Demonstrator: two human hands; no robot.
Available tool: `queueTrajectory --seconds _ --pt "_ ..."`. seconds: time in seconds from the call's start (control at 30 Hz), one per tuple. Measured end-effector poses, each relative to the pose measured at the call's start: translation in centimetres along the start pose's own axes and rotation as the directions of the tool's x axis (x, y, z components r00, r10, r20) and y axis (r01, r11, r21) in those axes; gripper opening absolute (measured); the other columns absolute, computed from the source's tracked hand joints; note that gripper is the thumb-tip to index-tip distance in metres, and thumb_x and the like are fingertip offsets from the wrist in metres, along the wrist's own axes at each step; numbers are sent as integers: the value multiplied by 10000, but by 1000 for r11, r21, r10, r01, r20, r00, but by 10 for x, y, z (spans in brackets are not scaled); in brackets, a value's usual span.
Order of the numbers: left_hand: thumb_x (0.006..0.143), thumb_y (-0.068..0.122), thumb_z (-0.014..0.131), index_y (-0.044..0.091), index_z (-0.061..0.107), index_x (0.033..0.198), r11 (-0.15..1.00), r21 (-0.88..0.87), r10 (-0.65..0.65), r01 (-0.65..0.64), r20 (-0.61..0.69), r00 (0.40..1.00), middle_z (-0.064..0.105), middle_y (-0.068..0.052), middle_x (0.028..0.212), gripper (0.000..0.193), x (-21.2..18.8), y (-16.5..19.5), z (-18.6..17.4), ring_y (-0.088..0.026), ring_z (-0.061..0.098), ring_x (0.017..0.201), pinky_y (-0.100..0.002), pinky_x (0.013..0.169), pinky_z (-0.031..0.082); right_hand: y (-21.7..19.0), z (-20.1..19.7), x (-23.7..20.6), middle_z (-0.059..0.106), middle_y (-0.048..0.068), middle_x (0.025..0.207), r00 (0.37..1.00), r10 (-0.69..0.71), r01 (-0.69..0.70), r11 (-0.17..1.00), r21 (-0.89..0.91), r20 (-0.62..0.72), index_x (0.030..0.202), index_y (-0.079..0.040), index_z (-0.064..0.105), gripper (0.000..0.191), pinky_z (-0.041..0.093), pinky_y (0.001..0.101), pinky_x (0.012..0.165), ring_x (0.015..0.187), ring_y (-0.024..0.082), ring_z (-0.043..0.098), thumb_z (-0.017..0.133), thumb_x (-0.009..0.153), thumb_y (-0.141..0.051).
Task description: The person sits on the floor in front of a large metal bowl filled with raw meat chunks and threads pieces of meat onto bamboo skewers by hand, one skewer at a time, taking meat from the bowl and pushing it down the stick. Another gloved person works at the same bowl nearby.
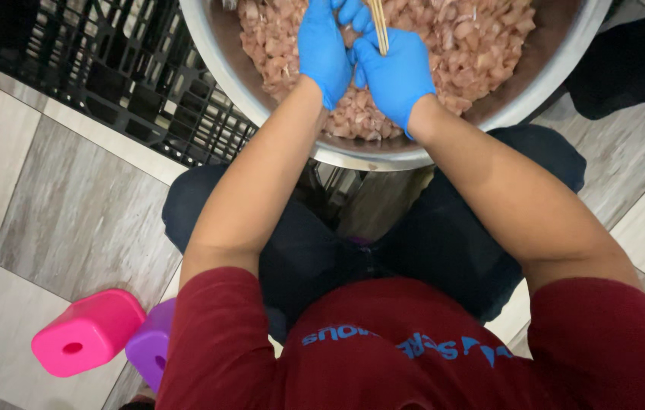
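Bamboo skewers (pixel 378 26) sit clenched in our right hand (pixel 394 72) at twelve o'clock, over the steel bowl (pixel 220 57) of raw meat chunks (pixel 482 45). Our left hand (pixel 322 45) pinches meat beside them. Slippery gloves could let a sharp tip stab a finger.

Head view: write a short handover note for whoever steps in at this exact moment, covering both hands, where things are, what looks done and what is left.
Left hand: blue glove, over the meat, fingers curled near the sticks; whether it grips anything is unclear.
Right hand: blue glove, closed on thin wooden skewers pointing up.
Things: large steel bowl in front of the knees, filled with raw pale meat pieces. Black plastic crate to its left. Pink stool and purple stool on the tiled floor.
Done: no finished skewers in view.
Left: the bowl looks nearly full.
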State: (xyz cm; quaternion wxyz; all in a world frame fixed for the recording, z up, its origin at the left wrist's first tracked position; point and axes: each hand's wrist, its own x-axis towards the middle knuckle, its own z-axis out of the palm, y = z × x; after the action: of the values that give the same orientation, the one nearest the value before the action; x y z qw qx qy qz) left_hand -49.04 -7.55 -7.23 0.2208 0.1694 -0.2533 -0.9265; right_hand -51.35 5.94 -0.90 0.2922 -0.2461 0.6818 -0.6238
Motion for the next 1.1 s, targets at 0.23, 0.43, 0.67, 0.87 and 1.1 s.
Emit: queueTrajectory --seconds 0.23,0.43,0.67,0.87,1.1 --pt "993 279 649 25 588 920 626 763 15 -158 190 982 558 -128 906 271 44 -3 -79 -285 551 826 -437 730 487 -8 -20 9 697 27 856 984 -177 176 983 -58 -14 1004 -29 669 140 534 273 647 718 114 651 564 1090 -62" --pt "943 200 650 27 732 1120 -632 763 -303 -139 -78 950 658 -271 1210 261 22 31 -116 -432 636 1111 -533 966 504 -17 -41 9 645 12 740 994 -103 90 968 -234 -46 964 -62 678 201 441 273 553 641 97 588 556 1113 -122" --pt "859 64 657 35 735 1162 -754 650 -309 -97 -220 925 668 -245 1228 314 1 0 -130 -395 671 1115 -484 922 552 -15 -38 8 652 7 783 990 -142 142 950 -279 19 986 -53 677 210 477 266 591 698 86 628 599 1154 -152" --pt "934 133 577 33 717 1198 -765 625 -305 -155 -140 942 698 -246 1192 315 0 -14 -135 -389 687 1101 -499 919 553 -8 -36 12 707 -3 871 994 -109 105 977 -183 -15 1004 -39 674 200 515 270 594 695 85 635 597 1134 -170" --pt "896 146 637 77 726 1196 -716 674 -434 -182 -225 873 640 -238 1296 321 3 14 -120 -404 633 1177 -500 982 520 -9 -46 12 654 15 781 995 -95 91 929 -358 8 1010 -50 696 218 481 272 584 688 89 612 595 1147 -187"
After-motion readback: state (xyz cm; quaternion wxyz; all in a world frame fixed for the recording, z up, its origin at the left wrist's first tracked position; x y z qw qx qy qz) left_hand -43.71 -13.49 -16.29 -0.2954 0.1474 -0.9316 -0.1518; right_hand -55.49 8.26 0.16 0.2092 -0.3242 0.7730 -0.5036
